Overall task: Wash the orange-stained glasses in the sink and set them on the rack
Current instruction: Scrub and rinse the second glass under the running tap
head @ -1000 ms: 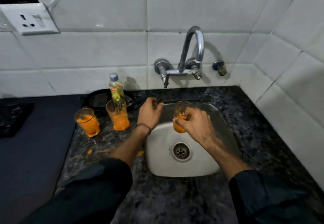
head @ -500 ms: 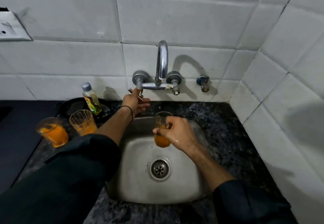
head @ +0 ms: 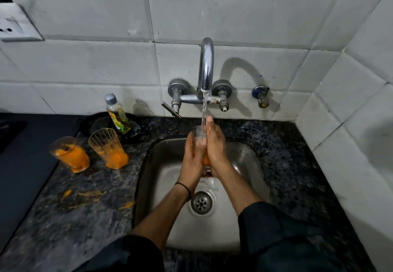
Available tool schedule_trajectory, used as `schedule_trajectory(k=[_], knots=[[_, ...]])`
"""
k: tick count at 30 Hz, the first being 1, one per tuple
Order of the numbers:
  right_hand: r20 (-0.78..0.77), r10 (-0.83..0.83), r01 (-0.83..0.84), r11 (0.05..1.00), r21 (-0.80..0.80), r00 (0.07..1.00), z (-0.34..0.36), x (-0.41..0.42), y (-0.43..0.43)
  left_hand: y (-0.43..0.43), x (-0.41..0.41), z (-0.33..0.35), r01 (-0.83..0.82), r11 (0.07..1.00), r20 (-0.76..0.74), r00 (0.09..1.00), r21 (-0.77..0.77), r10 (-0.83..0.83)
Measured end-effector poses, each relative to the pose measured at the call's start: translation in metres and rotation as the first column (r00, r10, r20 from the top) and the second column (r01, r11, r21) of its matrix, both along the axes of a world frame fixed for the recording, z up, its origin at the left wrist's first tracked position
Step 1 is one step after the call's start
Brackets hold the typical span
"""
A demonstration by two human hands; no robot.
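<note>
Both hands meet over the sink (head: 252, 165) and clasp one glass (head: 198, 133) between them. Our left hand (head: 191, 158) curls its fingers round the glass from the 9 o'clock side. Our right hand (head: 216, 146) presses flat against its 3 o'clock side, fingers stretched upward, one fingertip (head: 209, 121) reaching past the rim. The glass stands upright, mouth up, and orange residue shows low down between our palms. A thin black band (head: 184, 186) circles the left wrist.

At 12 o'clock from the hands, a stream of water (head: 204, 107) falls from the chrome spout (head: 206, 65) into the mouth of the glass. The lever handle (head: 170, 110) sticks out toward 10 o'clock, and a small blue-capped valve (head: 261, 97) sits on the tiled wall at 2 o'clock. At 6 o'clock, below our wrists, lies the drain (head: 201, 202).

Out at 9 o'clock, two more stained glasses stand upright on the dark speckled counter (head: 85, 229). The nearer glass (head: 108, 148) is close to the sink's rim, and the farther glass (head: 71, 154) is just beyond it; both hold orange dregs. Behind them, toward 10 o'clock, a small bottle (head: 117, 115) stands by a black pan (head: 95, 120). Orange smears (head: 89, 195) streak the counter at 8 o'clock. A wall socket (head: 16, 25) sits far off at 10 o'clock.
</note>
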State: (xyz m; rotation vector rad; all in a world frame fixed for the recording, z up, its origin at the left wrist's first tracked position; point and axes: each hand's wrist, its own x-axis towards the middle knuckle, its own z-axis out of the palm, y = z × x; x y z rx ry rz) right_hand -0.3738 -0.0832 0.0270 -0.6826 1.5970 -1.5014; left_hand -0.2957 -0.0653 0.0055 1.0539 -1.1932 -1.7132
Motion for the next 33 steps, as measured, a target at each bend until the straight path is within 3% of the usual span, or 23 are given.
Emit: schedule_trajectory(k=[2,4,6,7,9,11,13,15,17,18,20,21,22,23,25,26,27,29,31,33], knots=[[0.035,0.029,-0.029,0.999,-0.014,0.999,-0.003,0.001,0.002,-0.011,0.005,0.0,0.049,0.998,0.026,0.998,0.034,-0.05],[-0.034,0.102,-0.103,0.995,-0.018,0.994,-0.01,0.006,0.006,-0.027,0.008,0.006,0.051,0.964,0.072,0.995,0.261,-0.072],[-0.085,0.167,-0.171,0.984,-0.052,0.982,-0.025,0.017,0.011,-0.048,0.009,-0.001,-0.055,0.876,0.122,0.993,0.48,-0.005],[-0.112,0.176,-0.186,0.978,-0.091,0.978,-0.035,0.023,0.014,-0.052,0.009,-0.004,-0.147,0.859,0.185,0.981,0.49,0.062],[-0.181,0.128,-0.148,0.984,-0.1,0.975,-0.047,0.036,0.019,-0.043,0.008,-0.01,-0.252,0.901,0.291,0.945,0.354,0.15],[-0.295,0.037,-0.041,0.999,-0.008,0.955,-0.041,0.038,0.015,-0.016,0.008,-0.019,-0.287,0.957,0.355,0.9,0.049,0.251],[-0.32,-0.046,0.081,0.992,0.098,0.946,-0.032,0.03,0.008,0.012,0.012,-0.03,-0.205,0.965,0.267,0.933,-0.164,0.243],[-0.161,-0.109,0.127,0.986,0.109,0.981,-0.028,0.019,0.002,0.023,0.013,-0.041,-0.129,0.97,0.119,0.981,-0.207,0.156],[-0.018,-0.12,0.122,0.987,0.104,0.993,-0.024,0.017,0.007,0.015,0.016,-0.037,-0.059,0.998,0.035,0.998,-0.024,0.06],[-0.003,-0.091,0.091,0.99,0.106,0.996,-0.024,0.019,0.012,0.006,0.017,-0.03,-0.032,0.982,-0.02,0.999,0.187,0.036],[-0.064,-0.051,0.057,0.993,0.102,0.997,-0.025,0.023,0.021,-0.013,0.019,-0.026,0.071,0.806,-0.135,0.991,0.588,0.011],[-0.139,-0.032,0.04,0.998,0.056,0.99,-0.028,0.024,0.023,-0.019,0.019,-0.024,0.12,0.726,-0.184,0.983,0.677,0.008],[-0.285,-0.009,0.005,1.0,-0.015,0.958,-0.03,0.022,0.025,-0.023,0.019,-0.028,0.136,0.694,-0.201,0.98,0.707,0.013],[-0.496,0.018,-0.064,0.995,-0.077,0.868,-0.033,0.017,0.025,-0.026,0.02,-0.032,0.115,0.691,-0.192,0.981,0.714,0.035],[-0.851,0.047,-0.243,0.965,-0.096,0.524,-0.034,0.001,0.024,-0.029,0.021,-0.035,0.085,0.716,-0.203,0.976,0.693,0.081],[-0.895,0.105,-0.333,0.942,-0.051,0.434,-0.028,-0.007,0.024,-0.03,0.021,-0.034,0.08,0.755,-0.203,0.977,0.651,0.072],[-0.879,0.236,-0.418,0.907,0.046,0.416,-0.017,-0.015,0.025,-0.032,0.022,-0.032,0.06,0.808,-0.163,0.986,0.586,0.045],[-0.617,0.631,-0.62,0.734,0.278,0.47,0.006,-0.029,0.027,-0.037,0.022,-0.023,-0.045,0.916,0.02,0.999,0.398,0.041],[-0.386,0.857,-0.749,0.496,0.44,0.34,0.019,-0.039,0.026,-0.037,0.017,-0.018,-0.092,0.975,0.117,0.991,0.205,0.069],[-0.465,0.878,-0.7,0.404,0.589,0.116,0.026,-0.044,0.023,-0.039,0.011,-0.021,-0.123,0.971,0.095,0.99,0.207,0.105]])
